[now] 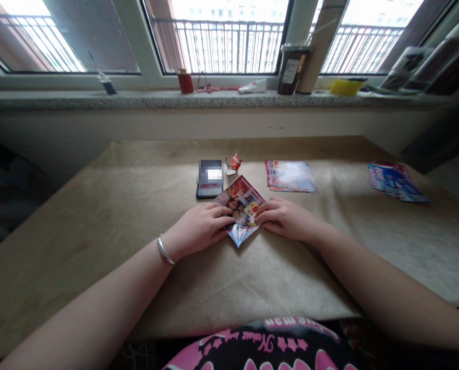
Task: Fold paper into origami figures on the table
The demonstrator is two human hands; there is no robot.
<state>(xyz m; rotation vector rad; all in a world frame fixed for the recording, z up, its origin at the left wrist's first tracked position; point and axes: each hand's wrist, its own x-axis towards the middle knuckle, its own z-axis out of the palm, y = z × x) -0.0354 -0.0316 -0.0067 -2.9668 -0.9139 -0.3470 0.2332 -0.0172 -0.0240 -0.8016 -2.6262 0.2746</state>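
Centrally on the near half of the tabletop (214, 293) lies a printed sheet (242, 199), set cornerwise, one point facing the near edge. The left hand (203, 222) has its fingers over the sheet's left side; the right hand (285, 218) has its fingers on the right side. Both touch the paper, but the undersides of the fingers are concealed, so I cannot tell whether either grip is pinched on the sheet or merely pressing it. The print under the fingertips is covered, and the smaller lettering is illegible; a large "6" on a yellow patch can be read. A silver bracelet (165, 250) circles the left wrist.

Just beyond the sheet, to the left, is a dark flat device (209, 191), its far part obscured by coarse blocks. Beside it, on the right, sits a small red-orange folded paper (233, 163), shape hard to make out. Farther right lies a leaflet stack (292, 176), washed out by glare, its lower sheets mostly hidden. At far right, blue leaflets (397, 181) overlap, partly covering one another. Near the bottom, a black garment with pink lettering (260, 341) is cut off by the frame.
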